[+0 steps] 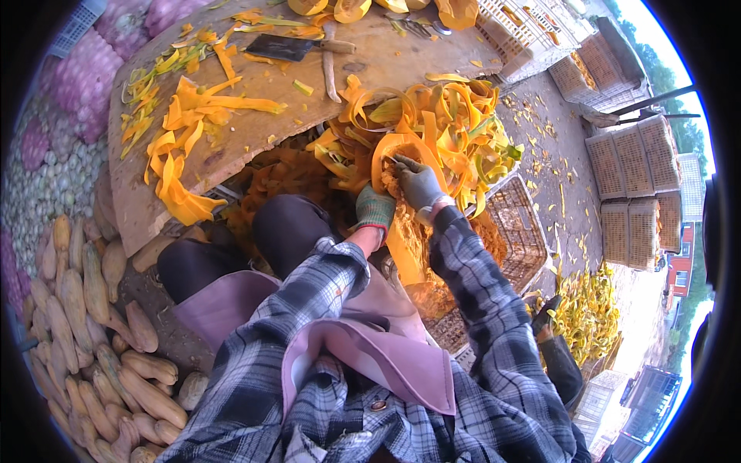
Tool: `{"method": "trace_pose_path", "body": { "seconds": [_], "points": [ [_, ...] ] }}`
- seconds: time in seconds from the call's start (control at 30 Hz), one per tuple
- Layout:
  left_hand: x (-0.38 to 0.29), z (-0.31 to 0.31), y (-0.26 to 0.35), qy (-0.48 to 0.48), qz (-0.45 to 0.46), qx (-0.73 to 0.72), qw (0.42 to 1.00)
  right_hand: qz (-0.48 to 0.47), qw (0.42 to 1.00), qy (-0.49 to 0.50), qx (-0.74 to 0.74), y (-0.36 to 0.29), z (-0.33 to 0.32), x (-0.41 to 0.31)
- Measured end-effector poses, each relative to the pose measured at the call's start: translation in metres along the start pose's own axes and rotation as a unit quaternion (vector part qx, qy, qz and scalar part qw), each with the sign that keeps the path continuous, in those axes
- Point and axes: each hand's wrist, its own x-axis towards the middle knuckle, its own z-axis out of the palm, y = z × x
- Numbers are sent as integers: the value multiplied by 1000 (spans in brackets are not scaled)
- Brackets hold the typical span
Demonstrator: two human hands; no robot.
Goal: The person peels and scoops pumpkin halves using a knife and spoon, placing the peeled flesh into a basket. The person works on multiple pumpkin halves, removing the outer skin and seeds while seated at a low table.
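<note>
In the middle of the view, my left hand (375, 208), in a green knitted glove with a red cuff, grips the near left side of a peeled orange squash half (408, 144). My right hand (418, 184), in a grey glove, is at the hollow of that half, its fingers closed around a small tool that is mostly hidden. Stringy orange pulp (414, 228) hangs below the hollow. Behind the half lies a heap of curled squash peels (463, 127). A long orange squash piece (403, 246) rests below my hands, partly covered by pulp.
A wooden board (382, 58) holds a cleaver (283, 47) and peel strips. A plastic crate (515, 226) stands right of my knees. Whole long squashes (75, 295) lie at left, with net sacks (87, 81) beyond. Stacked crates (634, 159) and another person's arm (558, 359) are at right.
</note>
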Motion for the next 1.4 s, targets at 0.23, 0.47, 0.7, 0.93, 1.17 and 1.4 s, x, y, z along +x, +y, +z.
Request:
{"method": "trace_pose_path", "body": {
  "seconds": [0.23, 0.47, 0.7, 0.93, 1.17, 1.4],
  "points": [
    [-5, -5, 14, -8, -37, 49, 998, -235, 904, 168, -315, 5, -1, 6],
    [3, -2, 4, -9, -6, 76, 997, -78, 875, 17, -478, -10, -10, -8],
    [-2, 0, 12, 10, -8, 104, 994, -79, 823, 93, -555, -22, -11, -17],
    [-9, -10, 25, -9, -11, 122, 992, -2, 887, 113, -447, -11, -8, -25],
    [-7, -14, 25, -45, -31, 123, 991, -16, 830, 0, -558, -12, -13, -13],
    [-8, -13, 25, -45, -7, 97, 994, -142, 894, 122, -407, -17, -3, -13]
  ]
}}
